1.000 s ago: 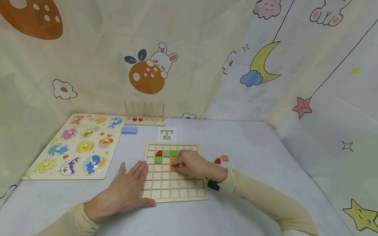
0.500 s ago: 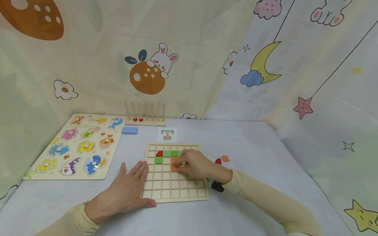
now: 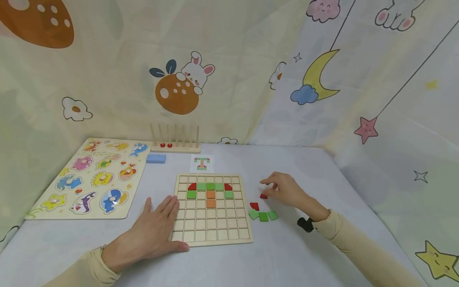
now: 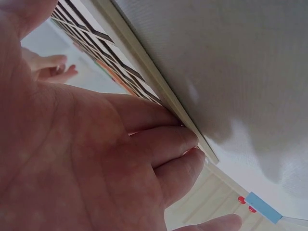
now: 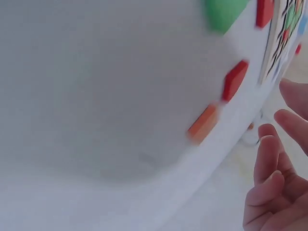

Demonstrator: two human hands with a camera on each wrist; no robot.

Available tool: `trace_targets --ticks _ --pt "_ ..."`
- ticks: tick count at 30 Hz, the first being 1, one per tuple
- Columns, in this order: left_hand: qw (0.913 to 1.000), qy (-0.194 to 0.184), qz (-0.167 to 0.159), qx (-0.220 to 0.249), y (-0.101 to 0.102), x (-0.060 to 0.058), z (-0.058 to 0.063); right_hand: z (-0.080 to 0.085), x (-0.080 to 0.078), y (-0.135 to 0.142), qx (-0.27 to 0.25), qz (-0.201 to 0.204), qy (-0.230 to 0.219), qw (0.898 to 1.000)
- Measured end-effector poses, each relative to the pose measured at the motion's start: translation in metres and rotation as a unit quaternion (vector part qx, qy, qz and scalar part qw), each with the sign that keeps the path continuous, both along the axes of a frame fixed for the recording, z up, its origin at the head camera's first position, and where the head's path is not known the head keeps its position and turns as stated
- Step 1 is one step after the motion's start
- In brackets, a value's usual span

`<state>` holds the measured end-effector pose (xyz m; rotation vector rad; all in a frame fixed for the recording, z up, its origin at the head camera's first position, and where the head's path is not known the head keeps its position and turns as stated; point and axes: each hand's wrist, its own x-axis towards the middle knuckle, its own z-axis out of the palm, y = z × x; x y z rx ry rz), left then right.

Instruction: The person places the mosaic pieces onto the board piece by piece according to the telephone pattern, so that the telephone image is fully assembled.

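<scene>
A wooden grid board (image 3: 211, 225) lies on the table, holding red quarter-circles, several green squares and two orange squares (image 3: 210, 199) stacked in one column. My left hand (image 3: 148, 229) rests along the board's left edge, fingers straight and thumb at the front corner. Right of the board, my right hand (image 3: 285, 190) hovers over loose pieces with loosely bent fingers and nothing between them. Close by it is a red quarter-circle (image 3: 263, 196). In the right wrist view an orange square (image 5: 204, 124) lies on the table near a red piece (image 5: 236, 80); the hand hides that square in the head view.
Loose green squares (image 3: 263, 217) and another red quarter-circle (image 3: 254, 206) lie beside the board's right edge. Behind the board are a pattern card (image 3: 202, 164), a blue block (image 3: 155, 159) and a peg rack (image 3: 175, 149) with red beads. An animal puzzle (image 3: 86, 175) lies left.
My right hand has left the orange squares on the board and moved right, over the loose pieces. The board's right-hand red and green pieces are uncovered. My left hand stays put.
</scene>
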<state>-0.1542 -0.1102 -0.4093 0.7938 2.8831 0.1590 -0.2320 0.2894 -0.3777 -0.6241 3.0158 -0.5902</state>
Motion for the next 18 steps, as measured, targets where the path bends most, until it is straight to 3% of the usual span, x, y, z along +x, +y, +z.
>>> trace_targets --ticks 4,8,18 --pt "1.0 -0.001 0.001 -0.001 0.0 0.0 0.0 -0.001 0.002 0.03 0.012 -0.033 0.003 0.999" --pt "1.0 0.001 0.001 -0.001 0.0 0.0 0.0 -0.004 0.004 0.046 0.016 -0.032 0.001 0.999" --pt "1.0 0.002 0.001 0.001 0.0 0.0 -0.001 -0.017 -0.001 0.04 0.022 0.001 0.004 1.0"
